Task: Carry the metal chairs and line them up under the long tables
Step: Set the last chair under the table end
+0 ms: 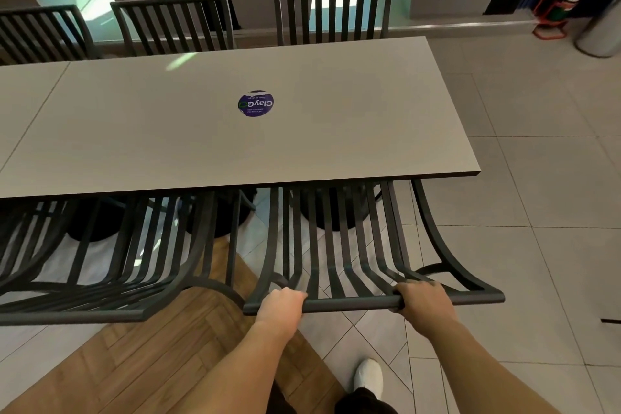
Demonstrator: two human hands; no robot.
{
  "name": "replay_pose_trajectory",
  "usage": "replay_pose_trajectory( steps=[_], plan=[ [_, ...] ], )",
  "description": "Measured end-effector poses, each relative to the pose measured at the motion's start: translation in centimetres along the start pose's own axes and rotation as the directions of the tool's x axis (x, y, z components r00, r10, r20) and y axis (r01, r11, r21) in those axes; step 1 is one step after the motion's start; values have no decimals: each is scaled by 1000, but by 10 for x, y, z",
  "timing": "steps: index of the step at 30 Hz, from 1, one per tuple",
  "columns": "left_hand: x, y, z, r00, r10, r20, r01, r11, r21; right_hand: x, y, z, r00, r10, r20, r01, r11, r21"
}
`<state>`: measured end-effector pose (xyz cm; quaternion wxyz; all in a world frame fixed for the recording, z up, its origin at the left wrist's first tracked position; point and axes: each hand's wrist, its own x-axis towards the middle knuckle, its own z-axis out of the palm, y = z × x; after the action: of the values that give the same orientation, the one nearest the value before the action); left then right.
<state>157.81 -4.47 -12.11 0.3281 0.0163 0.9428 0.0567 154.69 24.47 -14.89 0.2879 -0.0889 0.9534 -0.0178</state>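
Metal chair (339, 245) lower centre, top rail gripped by left hand (280, 304) and right hand (421, 299) | risk: backrest strikes table (369, 131) edge; crowds neighbouring chair (134, 262) lower left.

Slatted chair (339, 245): dark metal, matt painted finish, smooth rounded top rail. Counter (201, 131): grey laminate, smooth, low sheen, with glossy round sticker (255, 103). Floor: pale smooth tiles (537, 178), slightly reflective; wood-look herringbone planks (151, 346), satin.
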Motion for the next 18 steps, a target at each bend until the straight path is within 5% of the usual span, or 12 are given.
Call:
replay_pose_trajectory(
  steps=[18],
  plan=[
    [2,-10,4,999,-52,10,53,996,-73,0,-7,-4,998,-28,50,23,995,93]
  ],
)
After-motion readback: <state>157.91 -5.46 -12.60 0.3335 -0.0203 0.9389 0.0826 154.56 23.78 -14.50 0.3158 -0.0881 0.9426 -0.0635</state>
